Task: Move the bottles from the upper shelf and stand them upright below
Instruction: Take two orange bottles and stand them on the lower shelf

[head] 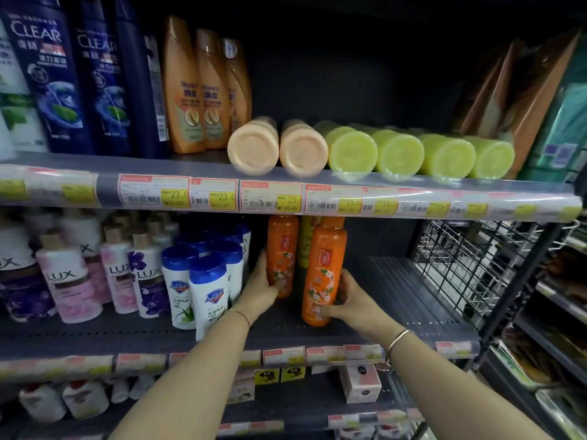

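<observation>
On the upper shelf (190,188) several bottles lie on their sides, bases toward me: two peach ones (254,147) and several green ones (397,155). On the lower shelf (397,300) two orange bottles stand upright. My left hand (262,285) grips the rear orange bottle (282,252) near its base. My right hand (347,298) grips the front orange bottle (325,265) low on its side. A green bottle (305,242) stands behind them, mostly hidden.
White and blue bottles (208,287) and pink and purple LUX bottles (68,281) crowd the lower shelf's left. Dark blue CLEAR bottles (47,77) and tan bottles (184,90) stand upper left. A wire rack (470,262) borders the right.
</observation>
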{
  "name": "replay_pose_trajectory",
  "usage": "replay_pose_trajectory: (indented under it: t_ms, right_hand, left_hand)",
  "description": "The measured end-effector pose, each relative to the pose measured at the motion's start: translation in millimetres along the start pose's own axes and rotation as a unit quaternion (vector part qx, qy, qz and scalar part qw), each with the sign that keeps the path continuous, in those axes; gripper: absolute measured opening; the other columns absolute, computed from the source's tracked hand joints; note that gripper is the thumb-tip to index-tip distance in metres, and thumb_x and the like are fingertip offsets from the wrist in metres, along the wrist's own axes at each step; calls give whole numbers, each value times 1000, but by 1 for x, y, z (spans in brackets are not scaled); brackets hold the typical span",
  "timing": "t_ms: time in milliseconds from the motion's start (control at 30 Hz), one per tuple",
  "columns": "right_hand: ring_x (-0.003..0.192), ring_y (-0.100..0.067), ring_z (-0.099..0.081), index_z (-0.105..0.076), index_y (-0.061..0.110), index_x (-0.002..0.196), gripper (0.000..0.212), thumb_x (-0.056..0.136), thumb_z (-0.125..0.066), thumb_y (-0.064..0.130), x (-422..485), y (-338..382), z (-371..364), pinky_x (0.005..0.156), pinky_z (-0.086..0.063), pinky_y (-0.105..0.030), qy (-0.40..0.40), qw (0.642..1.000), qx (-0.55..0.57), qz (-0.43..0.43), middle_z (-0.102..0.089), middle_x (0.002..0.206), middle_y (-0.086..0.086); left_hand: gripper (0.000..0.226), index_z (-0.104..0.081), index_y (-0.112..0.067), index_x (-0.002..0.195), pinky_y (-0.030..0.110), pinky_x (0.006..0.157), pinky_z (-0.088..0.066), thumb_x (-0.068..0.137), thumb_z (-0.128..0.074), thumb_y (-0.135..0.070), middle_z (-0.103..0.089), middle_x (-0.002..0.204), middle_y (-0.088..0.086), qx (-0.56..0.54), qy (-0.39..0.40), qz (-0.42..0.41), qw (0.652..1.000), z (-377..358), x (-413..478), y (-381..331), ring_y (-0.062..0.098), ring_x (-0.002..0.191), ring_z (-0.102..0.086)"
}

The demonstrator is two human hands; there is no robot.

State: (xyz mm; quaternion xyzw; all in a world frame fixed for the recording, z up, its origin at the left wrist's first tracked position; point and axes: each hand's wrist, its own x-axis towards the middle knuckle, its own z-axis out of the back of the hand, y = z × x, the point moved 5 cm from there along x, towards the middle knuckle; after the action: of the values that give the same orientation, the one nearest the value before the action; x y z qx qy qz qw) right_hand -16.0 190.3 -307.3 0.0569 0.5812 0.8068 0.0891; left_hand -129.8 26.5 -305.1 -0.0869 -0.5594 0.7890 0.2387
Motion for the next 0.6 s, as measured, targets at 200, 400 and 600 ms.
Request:
replay_pose_trajectory:
  t_ms: [200, 400, 600]
  right_hand:
    - [118, -12, -60, -41, 36, 131, 82, 66, -86, 14, 5, 2, -13, 103, -50, -41, 12, 1000, -3, 7, -63, 127, 5]
    - [119, -14, -60, -40, 34, 134, 83, 67, -85, 14, 11, 4, -34, 104, -49, -44, 30, 999, -12, 13, -62, 128, 3]
    - [120, -12, -60, -40, 28, 141, 88, 66, -85, 18, 18, 6, -49, 106, -48, -44, 49, 998, -21, 17, -62, 131, 4]
  left_hand:
    - [94, 8, -24, 152, 35, 116, -17, 90, -62, -17, -12, 161, -1, 25, -62, 19, 998, 3, -24, -10, 18, 147, -17]
    - [80, -15, -23, 152, 38, 114, -33, 89, -61, -4, -31, 155, 9, 14, -5, 48, 999, 21, -81, -2, 24, 140, -34]
    - [61, -35, -22, 143, 20, 100, -41, 90, -60, -2, -53, 130, 3, -3, 39, 48, 998, 47, -121, 6, 13, 123, -52]
